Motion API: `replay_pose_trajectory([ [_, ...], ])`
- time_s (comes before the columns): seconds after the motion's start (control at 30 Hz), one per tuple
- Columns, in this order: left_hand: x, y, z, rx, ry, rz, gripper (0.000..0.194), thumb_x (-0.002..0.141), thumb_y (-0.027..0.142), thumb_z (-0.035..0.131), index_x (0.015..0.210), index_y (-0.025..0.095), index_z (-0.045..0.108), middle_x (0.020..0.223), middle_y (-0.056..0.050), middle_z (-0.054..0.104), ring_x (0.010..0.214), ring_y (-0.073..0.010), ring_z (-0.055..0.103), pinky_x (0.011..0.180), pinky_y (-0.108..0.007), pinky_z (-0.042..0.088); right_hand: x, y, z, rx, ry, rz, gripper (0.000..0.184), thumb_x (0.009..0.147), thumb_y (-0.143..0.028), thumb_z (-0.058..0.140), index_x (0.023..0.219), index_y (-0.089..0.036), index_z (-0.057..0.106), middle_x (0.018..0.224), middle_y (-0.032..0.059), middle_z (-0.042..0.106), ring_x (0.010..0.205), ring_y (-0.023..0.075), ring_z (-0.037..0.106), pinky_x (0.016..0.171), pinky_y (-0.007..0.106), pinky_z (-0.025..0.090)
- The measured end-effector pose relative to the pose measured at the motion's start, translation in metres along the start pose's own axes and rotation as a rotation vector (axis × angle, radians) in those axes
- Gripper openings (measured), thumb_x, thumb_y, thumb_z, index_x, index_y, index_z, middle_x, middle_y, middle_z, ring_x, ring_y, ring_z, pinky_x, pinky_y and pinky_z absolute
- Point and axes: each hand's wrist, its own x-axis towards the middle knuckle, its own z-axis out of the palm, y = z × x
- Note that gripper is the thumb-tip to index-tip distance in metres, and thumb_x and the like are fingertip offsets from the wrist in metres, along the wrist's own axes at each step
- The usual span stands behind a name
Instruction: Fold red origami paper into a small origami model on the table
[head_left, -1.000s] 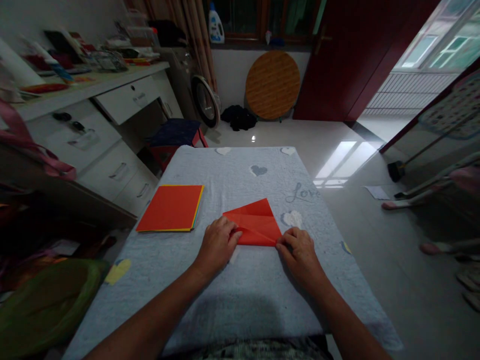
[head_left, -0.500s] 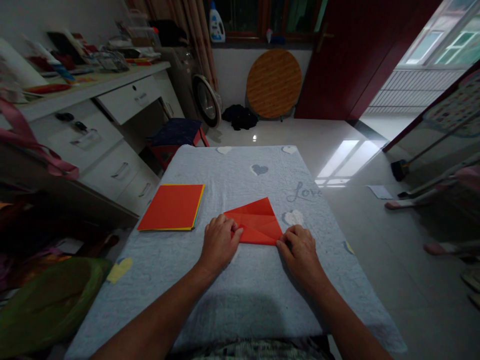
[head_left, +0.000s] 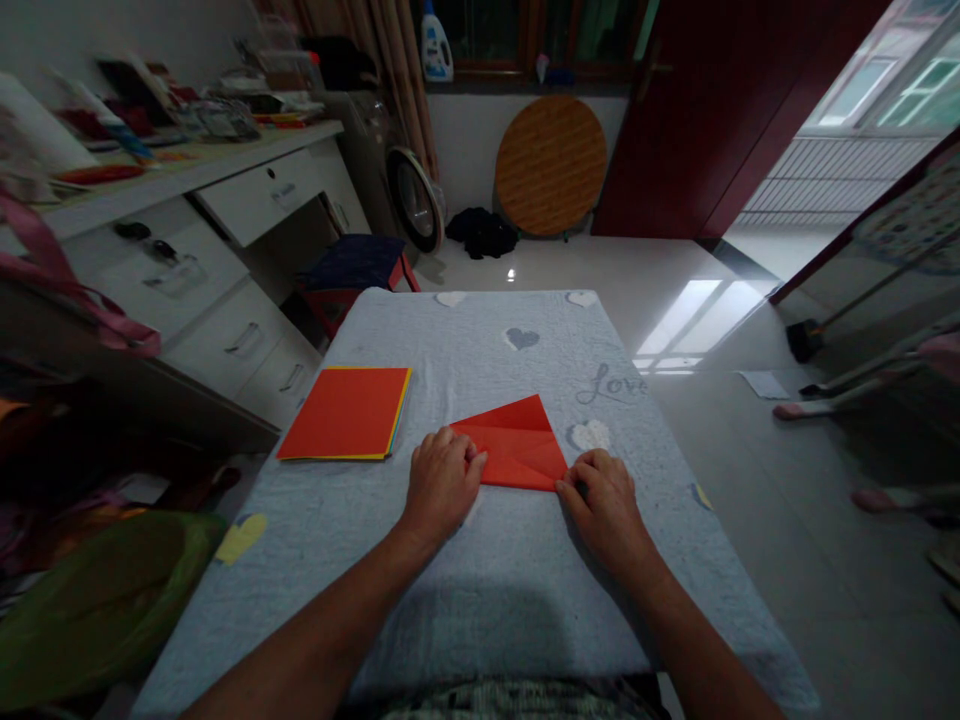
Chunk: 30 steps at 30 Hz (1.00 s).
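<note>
A folded sheet of red paper (head_left: 517, 442) lies on the cloth-covered table, with creases running across it and one corner pointing away from me. My left hand (head_left: 444, 475) is closed on its left end, the thumb along the near edge; the fingers cover that end. At the near right corner, my right hand (head_left: 598, 492) pinches the paper between thumb and fingers. Left of the hands rests a stack of coloured paper (head_left: 346, 412), orange-red on top, with yellow and blue-green edges showing beneath.
The pale blue tablecloth (head_left: 465, 345) has heart prints. Beyond the table's far left corner stands a stool (head_left: 352, 262). A white desk (head_left: 225, 190) lines the left side. A green bag (head_left: 112, 610) sits at the lower left, and a broom (head_left: 806, 340) is at the right.
Both hands keep their hold on the red paper with hardly any movement. The whole view has shifted slightly, so things appear a little further right.
</note>
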Motion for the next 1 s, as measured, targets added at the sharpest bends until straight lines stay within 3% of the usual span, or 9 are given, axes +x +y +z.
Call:
replay_pose_trajectory([
  [0.53,-0.0010,0.0003,0.0023,0.010,0.013,-0.031,0.013,0.089,0.027,0.060,0.079,0.019,0.059,0.088,-0.006,0.060,0.087,-0.0250,0.055,0.080,-0.039,0.042,0.0005,0.0013,0.0006,0.011,0.016,0.009,0.017,0.085,-0.019,0.061,0.069,-0.021,0.061,0.087,0.0073,0.060,0.083,0.0242,0.052,0.076,0.041,0.041],
  [0.63,-0.0016,0.0014,0.0017,-0.016,0.062,-0.026,0.006,0.088,0.025,0.062,0.086,0.020,0.061,0.092,-0.007,0.060,0.091,-0.0261,0.054,0.081,-0.040,0.042,0.0006,0.0015,0.0000,0.020,0.004,0.022,0.017,0.086,-0.019,0.061,0.069,-0.021,0.061,0.088,0.0077,0.059,0.083,0.0242,0.052,0.077,0.041,0.041],
  [0.77,-0.0008,0.0024,0.0006,-0.071,0.126,0.133,0.010,0.087,0.014,0.061,0.093,0.021,0.065,0.099,-0.006,0.063,0.097,-0.0258,0.053,0.084,-0.039,0.042,0.0013,0.0017,-0.0014,0.020,-0.012,0.029,0.017,0.085,-0.018,0.061,0.069,-0.021,0.062,0.088,0.0080,0.060,0.085,0.0245,0.052,0.079,0.041,0.041],
  [0.87,0.0012,0.0008,0.0013,-0.087,0.062,0.308,0.020,0.087,0.005,0.057,0.086,0.021,0.067,0.092,-0.004,0.065,0.094,-0.0231,0.055,0.083,-0.037,0.042,0.0019,0.0002,-0.0031,0.005,-0.036,0.055,0.016,0.085,-0.018,0.063,0.069,-0.020,0.063,0.089,0.0078,0.060,0.086,0.0246,0.052,0.080,0.041,0.041],
  [1.0,-0.0005,0.0005,-0.0012,0.013,-0.017,0.422,0.022,0.089,0.004,0.053,0.086,0.020,0.069,0.090,-0.004,0.067,0.087,-0.0212,0.058,0.080,-0.035,0.045,0.0023,-0.0017,-0.0051,-0.015,-0.072,0.082,0.016,0.086,-0.019,0.062,0.070,-0.020,0.063,0.091,0.0075,0.060,0.089,0.0248,0.052,0.083,0.040,0.040],
])
